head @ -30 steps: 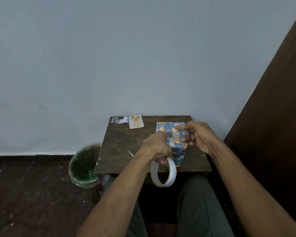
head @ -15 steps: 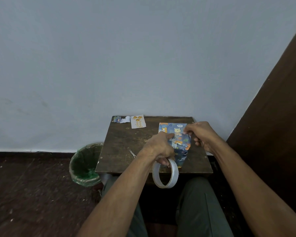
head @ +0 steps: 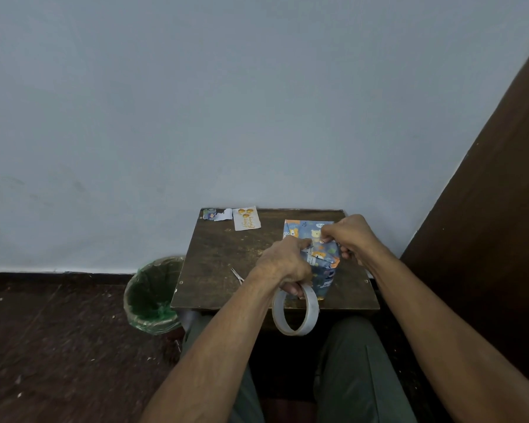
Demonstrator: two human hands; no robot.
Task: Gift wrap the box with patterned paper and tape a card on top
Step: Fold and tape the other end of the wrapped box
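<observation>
Small wooden table (head: pixel 214 270) is standing against a pale blue wall, with both hands working on it.

Left hand (head: pixel 283 264) is gripping a tape roll (head: pixel 295 311) with curled fingers while touching the box (head: pixel 316 254) in patterned paper; right hand (head: pixel 348 236) is pinching a paper fold on top of the box. Card (head: pixel 246 218) is lying near the far edge, scissors (head: pixel 237 275) beside the left wrist, green bin (head: pixel 153 296) on the floor.

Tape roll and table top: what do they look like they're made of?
Tape roll, hanging from the left hand: pale, slightly translucent ring, probably clear plastic tape on a card core; the core material isn't certain. Table: dark brown matte board with scuffs and corner screws, likely worn wood or plywood.
</observation>
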